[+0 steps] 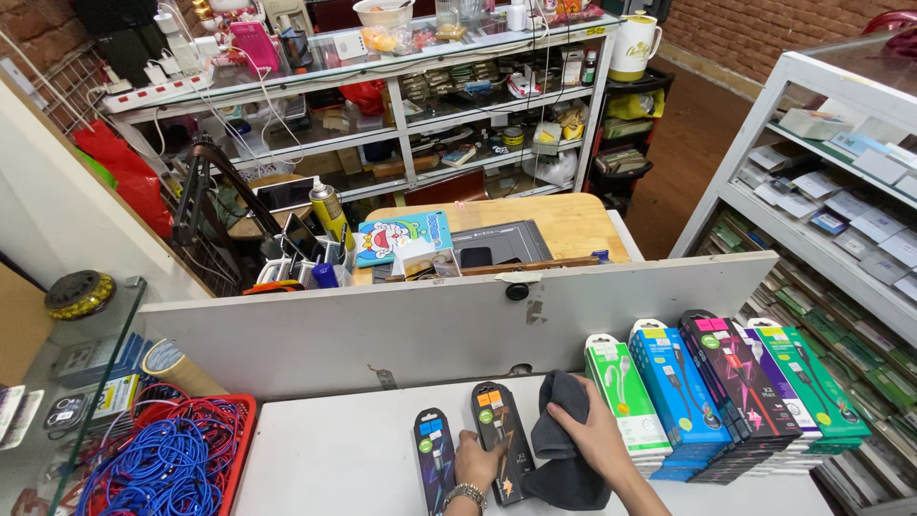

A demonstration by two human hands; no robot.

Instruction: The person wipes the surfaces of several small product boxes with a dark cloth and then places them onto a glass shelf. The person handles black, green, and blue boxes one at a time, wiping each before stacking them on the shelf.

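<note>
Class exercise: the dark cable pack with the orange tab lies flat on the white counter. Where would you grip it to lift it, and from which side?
Probably by its long edges near the middle, coming from above. The dark cable pack is thin, narrow and flat; the left hand covers its near end, and the right hand with the grey cloth crowds its right side.

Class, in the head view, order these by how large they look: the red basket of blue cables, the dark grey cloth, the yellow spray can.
1. red basket
2. dark grey cloth
3. yellow spray can, though it stands farther from the camera, so its true size is unsure.

colourful cable packages (726, 392) line counter (325, 459).
</note>
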